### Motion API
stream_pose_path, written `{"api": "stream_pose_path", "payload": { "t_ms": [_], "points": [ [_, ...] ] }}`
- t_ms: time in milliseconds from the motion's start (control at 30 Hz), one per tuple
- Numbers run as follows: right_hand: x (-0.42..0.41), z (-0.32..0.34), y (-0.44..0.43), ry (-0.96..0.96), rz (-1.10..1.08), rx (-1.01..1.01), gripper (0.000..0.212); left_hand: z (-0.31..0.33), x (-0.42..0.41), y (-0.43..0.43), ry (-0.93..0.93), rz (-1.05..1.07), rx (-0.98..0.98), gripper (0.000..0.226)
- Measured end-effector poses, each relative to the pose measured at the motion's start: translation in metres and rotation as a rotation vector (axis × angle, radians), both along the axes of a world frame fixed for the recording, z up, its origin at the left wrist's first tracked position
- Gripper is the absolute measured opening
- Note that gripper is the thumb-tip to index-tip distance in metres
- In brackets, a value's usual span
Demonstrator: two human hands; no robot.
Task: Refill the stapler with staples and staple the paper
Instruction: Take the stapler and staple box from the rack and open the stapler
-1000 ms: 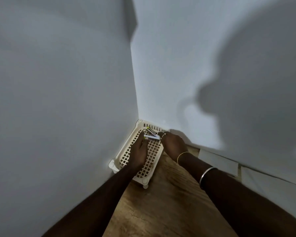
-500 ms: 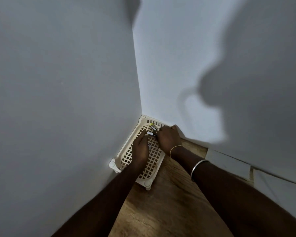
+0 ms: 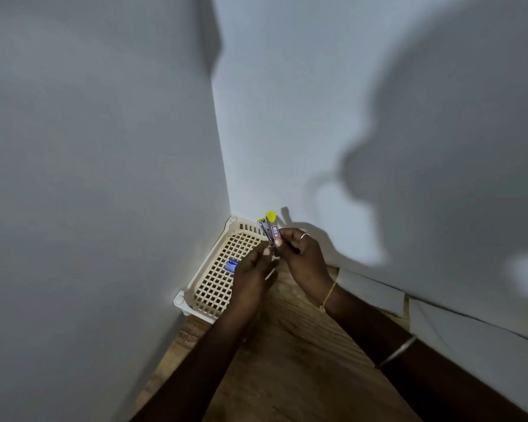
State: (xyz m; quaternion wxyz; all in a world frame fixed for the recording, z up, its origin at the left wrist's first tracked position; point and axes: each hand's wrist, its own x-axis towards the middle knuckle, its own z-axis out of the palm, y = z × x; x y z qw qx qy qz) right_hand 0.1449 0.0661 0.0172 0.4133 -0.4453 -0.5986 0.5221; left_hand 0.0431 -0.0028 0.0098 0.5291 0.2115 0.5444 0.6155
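Observation:
A small stapler (image 3: 271, 229) with a yellow tip and a metal body points up toward the wall corner, its two halves spread apart. My right hand (image 3: 302, 254) grips its lower end. My left hand (image 3: 252, 274) has its fingertips at the stapler's base, pinching there. A small blue staple box (image 3: 231, 265) lies in the cream lattice tray (image 3: 214, 284) just left of my left hand. White paper sheets (image 3: 375, 292) lie along the wall at right.
The tray sits in the corner where two white walls (image 3: 104, 178) meet. A wooden tabletop (image 3: 287, 360) runs under my forearms. My shadow falls on the right wall.
Both hands have lifted the stapler out of the tray and tilted it upright. The blue staple box now shows in the tray.

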Motion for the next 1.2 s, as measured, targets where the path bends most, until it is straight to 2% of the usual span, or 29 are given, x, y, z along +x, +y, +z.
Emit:
{"api": "stream_pose_path", "payload": {
  "t_ms": [100,200,500,767,933,1200],
  "points": [
    [0.027,0.034,-0.024,0.115,-0.005,-0.008,0.009,0.030,0.026,-0.007,-0.154,-0.058,0.122,0.029],
    [0.053,0.060,-0.048,0.136,-0.026,0.029,0.011,0.058,0.051,-0.020,-0.192,-0.112,0.203,0.027],
    [0.122,0.115,-0.117,-0.089,-0.239,0.289,0.025,0.117,0.120,-0.064,-0.235,-0.149,0.295,0.030],
    [0.173,0.153,-0.173,-0.161,-0.419,0.537,0.019,0.151,0.159,-0.101,-0.220,-0.278,0.383,0.024],
    [0.186,0.153,-0.195,-0.095,-0.489,0.650,0.019,0.163,0.179,-0.115,-0.322,-0.344,0.343,0.026],
    [0.192,0.145,-0.207,0.106,-0.520,0.598,0.017,0.167,0.197,-0.125,-0.427,-0.355,0.286,0.013]
  ]
}}
